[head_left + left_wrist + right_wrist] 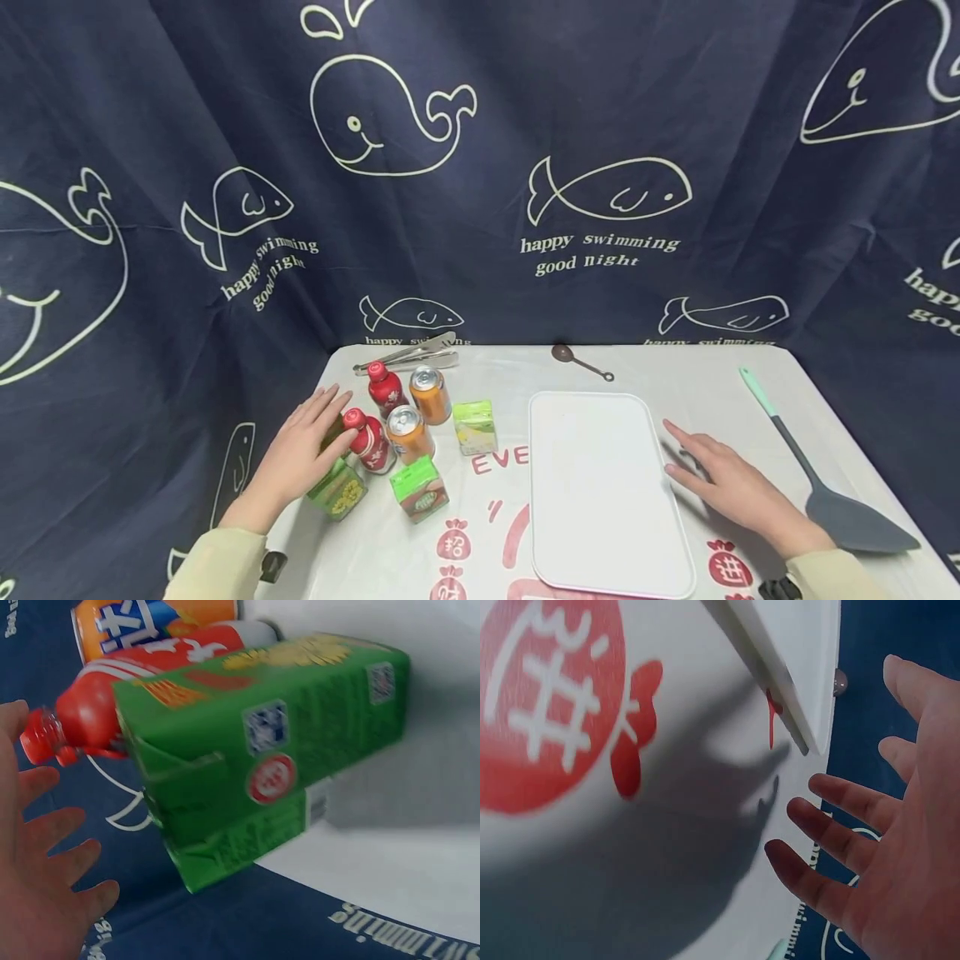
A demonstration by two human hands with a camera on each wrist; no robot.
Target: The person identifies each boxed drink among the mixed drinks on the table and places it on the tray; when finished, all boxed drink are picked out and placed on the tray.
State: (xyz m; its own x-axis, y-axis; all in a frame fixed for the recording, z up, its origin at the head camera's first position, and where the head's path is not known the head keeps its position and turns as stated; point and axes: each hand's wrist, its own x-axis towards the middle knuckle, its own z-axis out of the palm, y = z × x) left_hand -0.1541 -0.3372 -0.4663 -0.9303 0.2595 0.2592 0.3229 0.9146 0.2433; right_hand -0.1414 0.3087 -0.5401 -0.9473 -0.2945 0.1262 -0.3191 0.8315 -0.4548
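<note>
My left hand (298, 450) hovers with spread fingers over a green drink carton (339, 492) at the table's left side. In the left wrist view that carton (262, 727) and a second green carton (236, 859) behind it stand just off the fingers. Two red bottles (372, 442) and two orange cans (408, 435) are grouped to the right of this hand. Past them are a green-and-brown carton (420, 492) and a yellow-green carton (474, 429). My right hand (723, 479), fingers extended and holding nothing, is beside the right edge of a white tray (607, 492).
Metal tongs (420, 354) lie at the back left, and a brown spoon (581, 362) lies behind the tray. A dark spatula (847, 508) with a mint handle lies along the right side. A navy curtain (480, 275) hangs behind the table.
</note>
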